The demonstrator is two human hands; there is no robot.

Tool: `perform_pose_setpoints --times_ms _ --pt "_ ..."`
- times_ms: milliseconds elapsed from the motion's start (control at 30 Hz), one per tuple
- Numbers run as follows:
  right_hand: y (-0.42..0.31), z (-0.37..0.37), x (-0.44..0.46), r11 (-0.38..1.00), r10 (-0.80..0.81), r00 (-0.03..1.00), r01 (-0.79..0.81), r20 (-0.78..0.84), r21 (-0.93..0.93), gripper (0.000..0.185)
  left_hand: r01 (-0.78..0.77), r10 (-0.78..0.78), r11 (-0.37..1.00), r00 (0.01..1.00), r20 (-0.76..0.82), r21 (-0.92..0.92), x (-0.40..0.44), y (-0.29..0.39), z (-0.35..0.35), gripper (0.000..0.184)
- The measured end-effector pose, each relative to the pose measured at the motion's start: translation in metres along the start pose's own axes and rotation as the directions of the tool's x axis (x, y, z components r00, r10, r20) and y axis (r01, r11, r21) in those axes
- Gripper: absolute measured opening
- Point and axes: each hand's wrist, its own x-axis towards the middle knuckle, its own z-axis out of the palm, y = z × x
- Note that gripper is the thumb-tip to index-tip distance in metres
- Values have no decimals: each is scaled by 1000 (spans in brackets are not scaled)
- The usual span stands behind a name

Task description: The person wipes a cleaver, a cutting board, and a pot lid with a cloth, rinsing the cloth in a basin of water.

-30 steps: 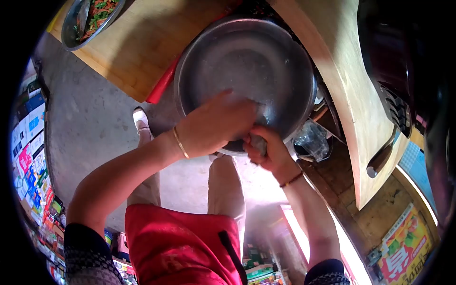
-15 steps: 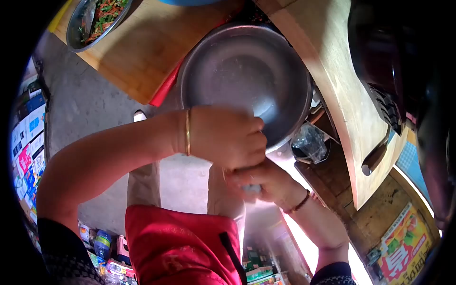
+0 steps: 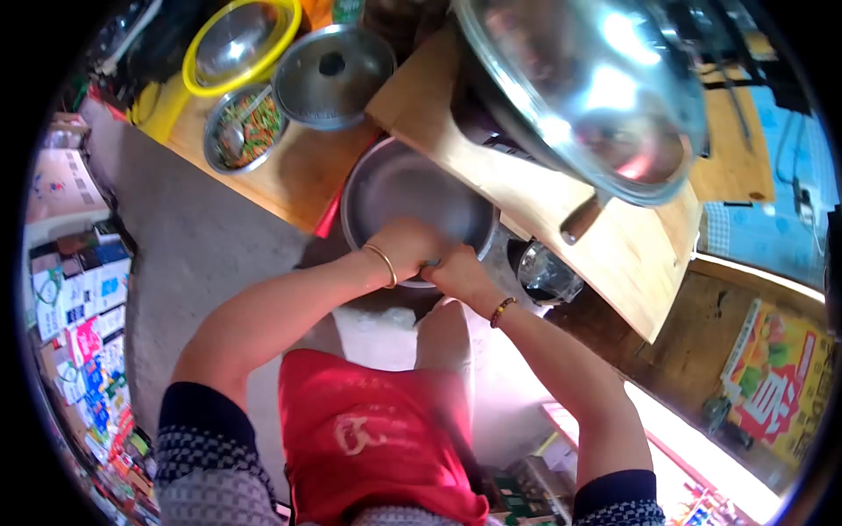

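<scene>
Head view, both hands mid-frame: "Which step have you got in hand?"

"Close handwork, I'd judge. My left hand (image 3: 408, 250) meets my right hand (image 3: 460, 272) above the near rim of a grey metal basin (image 3: 399, 188). My right fingers look curled in; my left ones blur."

"Clenched on something?"

"I cannot tell for either. A small dark-grey patch shows where the hands meet, too small to name."

"And what would the next move call for?"

"Easing one hand from the other, in my judgement, with both wrists kept off that near rim."

"Where does the basin sit, and what is in it?"

"Low, between a wooden table (image 3: 294, 197) on my left and a wooden board (image 3: 614, 263) on my right. Inside I see dull grey metal; whether liquid lies there, I cannot make out. Just beyond its right side is a plastic-lined container (image 3: 548, 273)."

"Farther out?"

"Above the board, a large shiny metal lid or bowl (image 3: 579, 96); I cannot say which. On the table, a metal bowl (image 3: 246, 167) holds shredded green and orange vegetables (image 3: 263, 124), a spoon (image 3: 232, 138) resting among them. Near it, a grey metal vessel or lid (image 3: 303, 107), dark at the middle. Farthest, a yellow-rimmed basin (image 3: 215, 90), shiny metal showing within."
</scene>
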Motion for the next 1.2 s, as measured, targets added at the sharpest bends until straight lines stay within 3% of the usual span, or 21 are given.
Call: perform_pose_setpoints --times_ms 33,100,167,200,400,700,733,800,867,1033,1133,1200 --pt "-4 -7 -14 976 -210 964 216 -166 22 33 2 -12 996 994 -113 -89 -3 10 -8 18" --pt "4 -12 -29 954 -291 913 299 -285 -19 31 37 -40 997 998 -50 -61 -7 16 -7 19" --pt "-46 -51 -65 977 -190 946 157 -262 -142 26 184 -196 972 978 76 146 3 43 -44 22" --pt "-56 -59 -74 981 -184 936 155 -301 -118 26 150 -167 973 982 86 177 3 51 -57 22" --pt "-86 -85 -121 905 -330 870 180 -368 -385 30 175 -186 973 981 61 148 -3 81 -96 23" --pt "-90 -110 -132 807 -502 750 227 -431 -545 29 289 -288 957 957 -39 10 6 95 -117 27" --pt "-83 -110 -125 737 -647 577 308 -498 -602 29 304 -304 953 951 -56 -6 8 98 -117 27" --pt "-77 -111 -119 661 -749 364 371 -553 -652 29 335 -336 942 939 -71 -35 3 115 -127 25" --pt "-97 -132 -153 733 -639 676 393 -367 -555 30 371 -379 923 922 -83 -97 -6 143 -143 22" --pt "-96 -144 -161 702 -649 685 374 -330 -606 27 355 -366 925 928 -65 -139 0 137 -137 22" --pt "-91 -148 -161 667 -696 635 399 -335 -629 33 416 -428 901 900 -87 -125 1 149 -141 27" --pt "-91 -147 -160 628 -724 611 392 -319 -673 35 476 -495 848 869 -25 -231 -2 157 -145 28"
